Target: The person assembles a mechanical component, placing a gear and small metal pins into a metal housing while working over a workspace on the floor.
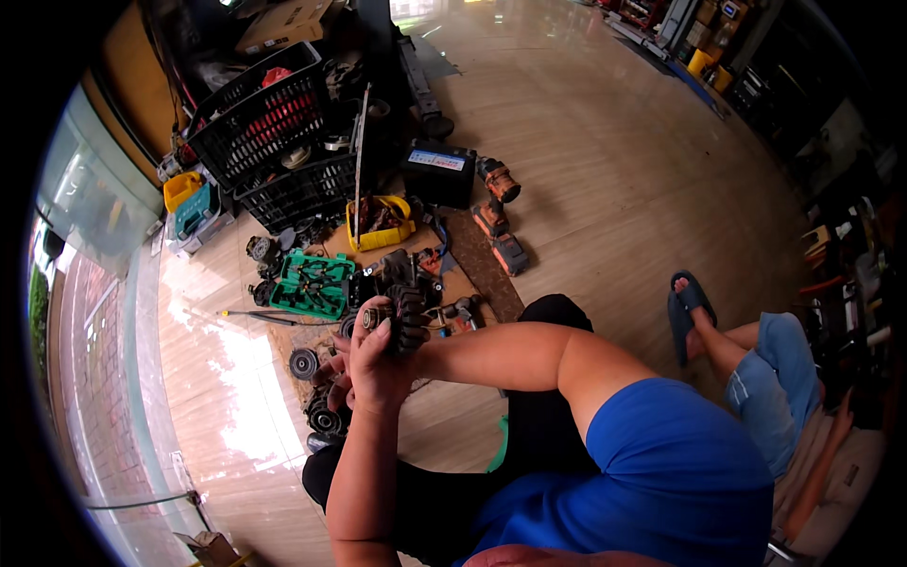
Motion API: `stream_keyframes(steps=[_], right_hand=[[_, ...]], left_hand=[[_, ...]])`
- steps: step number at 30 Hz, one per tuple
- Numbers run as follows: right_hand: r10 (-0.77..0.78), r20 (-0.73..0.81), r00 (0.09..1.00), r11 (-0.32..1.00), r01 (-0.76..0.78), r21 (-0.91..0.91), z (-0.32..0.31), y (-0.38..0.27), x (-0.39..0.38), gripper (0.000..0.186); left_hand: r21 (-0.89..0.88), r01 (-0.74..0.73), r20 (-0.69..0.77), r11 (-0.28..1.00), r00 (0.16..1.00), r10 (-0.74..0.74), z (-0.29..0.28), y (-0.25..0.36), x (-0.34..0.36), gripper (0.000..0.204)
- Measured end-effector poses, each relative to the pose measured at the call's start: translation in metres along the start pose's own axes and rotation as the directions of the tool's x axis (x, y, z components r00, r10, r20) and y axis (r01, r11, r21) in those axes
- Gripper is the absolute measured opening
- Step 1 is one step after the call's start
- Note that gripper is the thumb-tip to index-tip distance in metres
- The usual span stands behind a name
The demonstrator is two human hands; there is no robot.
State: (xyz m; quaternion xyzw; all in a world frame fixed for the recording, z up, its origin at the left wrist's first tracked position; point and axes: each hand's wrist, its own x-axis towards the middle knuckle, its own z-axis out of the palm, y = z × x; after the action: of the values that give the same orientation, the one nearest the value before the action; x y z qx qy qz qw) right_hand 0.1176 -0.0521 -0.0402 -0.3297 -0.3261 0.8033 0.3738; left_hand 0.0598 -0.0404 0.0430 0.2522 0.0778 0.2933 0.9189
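Note:
My left hand point(376, 364) is closed around a dark metal rotor point(408, 319) with thick claw-like ribs, which looks like part of an alternator. A short ringed end point(372, 317) of it shows beside my thumb. My right forearm crosses from the right and passes behind the left hand. Of my right hand point(337, 380), only some darkened fingers show past the left wrist, apart from one another; the palm is hidden. Close below them lies a round pulley-like part point(324, 416). A second round part point(303, 363) rests on the cardboard to the left.
A green tool case point(312, 285) lies open beyond my hands. Behind it stand a yellow bin point(404, 232), black crates point(260, 118) and a black battery point(438, 174). Orange-black power tools point(510, 253) lie on the floor. Another person's legs point(775, 364) are at right.

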Motion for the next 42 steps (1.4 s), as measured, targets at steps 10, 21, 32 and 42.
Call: stream_keyframes(steps=[10,21,32,42], right_hand=[[0.003,0.001,1.0,1.0,-0.003,-0.028,-0.001,0.0,-0.003,0.044],[0.008,-0.001,1.0,0.999,-0.008,-0.044,0.0,0.003,-0.005,0.043],[0.011,-0.004,1.0,0.998,-0.011,-0.069,-0.003,0.0,-0.007,0.042],[0.026,-0.004,1.0,0.995,-0.026,-0.094,-0.005,0.003,-0.011,0.041]], left_hand=[[-0.008,0.02,0.012,1.0,1.0,-0.02,-0.001,-0.001,-0.001,0.045],[0.006,0.035,0.011,0.999,0.999,-0.035,0.005,0.001,-0.004,0.043],[0.071,0.027,0.028,0.997,0.999,-0.029,-0.004,-0.003,-0.002,0.046],[-0.004,0.044,-0.017,0.999,0.999,-0.044,0.007,0.001,-0.003,0.039]])
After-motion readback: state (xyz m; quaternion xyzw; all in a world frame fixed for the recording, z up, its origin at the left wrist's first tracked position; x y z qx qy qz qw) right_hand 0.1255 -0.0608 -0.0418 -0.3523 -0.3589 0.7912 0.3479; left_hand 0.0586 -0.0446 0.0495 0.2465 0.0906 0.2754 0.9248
